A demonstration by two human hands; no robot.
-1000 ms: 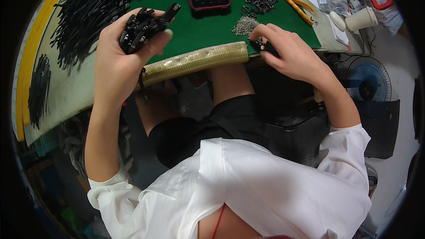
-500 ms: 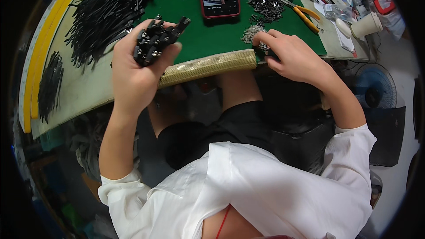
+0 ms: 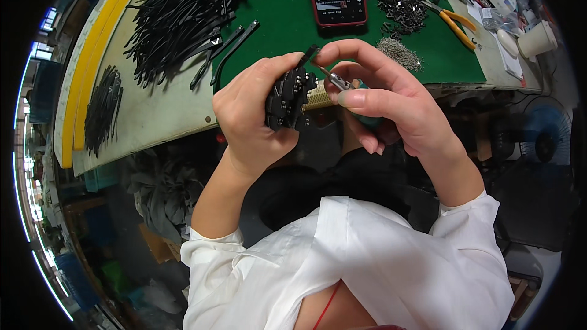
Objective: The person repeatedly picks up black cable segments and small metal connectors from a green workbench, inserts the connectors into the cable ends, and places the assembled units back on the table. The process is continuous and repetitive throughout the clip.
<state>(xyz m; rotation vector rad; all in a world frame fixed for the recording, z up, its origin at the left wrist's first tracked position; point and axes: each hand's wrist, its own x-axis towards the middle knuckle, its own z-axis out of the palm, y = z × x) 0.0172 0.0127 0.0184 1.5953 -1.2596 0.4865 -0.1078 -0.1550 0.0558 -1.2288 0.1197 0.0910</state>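
My left hand (image 3: 247, 110) is closed round a bundle of black eyeglass temples (image 3: 286, 101), with their small metal hinge ends facing right. Beside it, my right hand (image 3: 406, 95) grips a small screwdriver (image 3: 338, 80) with a silver shaft and a green handle, mostly hidden by the fingers. Its tip points at the top of the bundle; whether it touches is too small to tell. The right index fingertip is close to the uppermost temple end. Behind the right hand, tiny silver screws (image 3: 400, 54) lie heaped on the green mat (image 3: 278, 15).
Loose black temples (image 3: 177, 21) cover the left of the table, with a smaller bunch (image 3: 104, 110) nearer me. A phone (image 3: 339, 6), a heap of small dark parts (image 3: 400, 3), orange-handled pliers (image 3: 457, 27) and a white cup (image 3: 538, 40) stand farther back. Yellow strips (image 3: 92, 79) line the left edge.
My right hand has left the screw heap and come to the bundle, the screwdriver now visible in it. My left hand has turned the bundle's hinge ends rightward. The view has shifted left.
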